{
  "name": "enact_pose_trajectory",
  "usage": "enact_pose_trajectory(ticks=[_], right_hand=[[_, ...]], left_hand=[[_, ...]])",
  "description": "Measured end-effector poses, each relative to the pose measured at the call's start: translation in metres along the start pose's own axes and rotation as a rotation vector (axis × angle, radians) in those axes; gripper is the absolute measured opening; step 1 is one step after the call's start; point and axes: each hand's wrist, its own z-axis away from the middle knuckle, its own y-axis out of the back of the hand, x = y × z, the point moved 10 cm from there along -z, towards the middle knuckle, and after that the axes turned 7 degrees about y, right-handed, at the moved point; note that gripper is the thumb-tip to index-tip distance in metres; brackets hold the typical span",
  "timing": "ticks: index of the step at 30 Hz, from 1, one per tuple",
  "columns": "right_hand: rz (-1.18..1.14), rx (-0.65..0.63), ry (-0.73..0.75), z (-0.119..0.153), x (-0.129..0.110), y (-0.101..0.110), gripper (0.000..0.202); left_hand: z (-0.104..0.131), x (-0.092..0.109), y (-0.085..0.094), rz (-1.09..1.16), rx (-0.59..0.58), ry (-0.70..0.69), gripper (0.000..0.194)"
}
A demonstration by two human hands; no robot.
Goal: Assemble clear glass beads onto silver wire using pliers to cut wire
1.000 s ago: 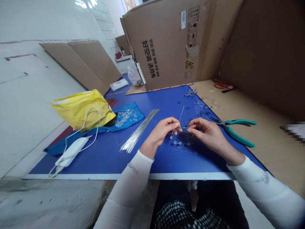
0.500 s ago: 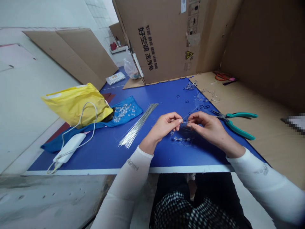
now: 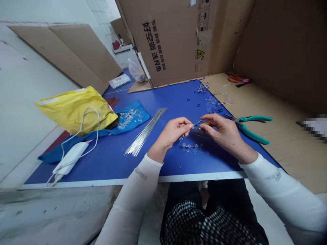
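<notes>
1. Pinching fine wire (image 3: pixel 197 122) between thumb and forefinger, the left hand (image 3: pixel 191 126) is well to the left of the long-nosed pliers (image 3: pixel 240 121). The right hand (image 3: pixel 201 123) is nearer those pliers, its fingers curled, with a clear bead (image 3: pixel 200 128) at its thumb tip; I cannot tell whether it grips the bead or merely touches it.

2. The wire spans the small gap between the two hands, left of the pliers, its long axis running crosswise and rising slightly toward the right forefinger.

3. Left of the pliers and closer to the wearer, a beaded strand (image 3: pixel 189 146) rests on the blue worktop (image 3: pixel 176 98). It runs mostly sideways, its left end bending up toward the left hand, the nearer one to that end.

4. The beads look round, glassy and transparent; the wire is hair-thin and pale.

5. Farther left of the pliers, a fanned bundle of straight, silvery wires (image 3: pixel 148 131) lies slantwise; beyond it, loose clear beads (image 3: pixel 130 117) are heaped on silky blue cloth (image 3: pixel 144 110).

6. Just beyond the pliers' tapered metal nose lie thin black rings (image 3: pixel 217 111). The pliers' handles are smooth green.
</notes>
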Motion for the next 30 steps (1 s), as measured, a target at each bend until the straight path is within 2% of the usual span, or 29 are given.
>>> enact_pose_trajectory(ticks=[6,11,17,24,30], right_hand=[[0.001,0.028,-0.024,0.000,0.002,0.003,0.022],[-0.200,0.008,-0.097,-0.001,0.005,-0.003,0.026],[-0.311,-0.082,-0.057,0.000,0.006,-0.013,0.044],[-0.216,-0.011,-0.013,0.000,0.009,-0.007,0.027],[-0.191,0.030,-0.046,0.001,0.016,-0.002,0.023]], left_hand=[[-0.001,-0.005,-0.001,0.017,0.014,0.032,0.016],[-0.004,-0.011,0.001,0.094,-0.004,0.045,0.017],[-0.006,-0.014,0.004,0.138,0.010,0.052,0.018],[-0.003,-0.014,-0.004,0.187,-0.037,0.112,0.022],[-0.001,-0.014,-0.003,0.154,-0.051,0.143,0.019]])
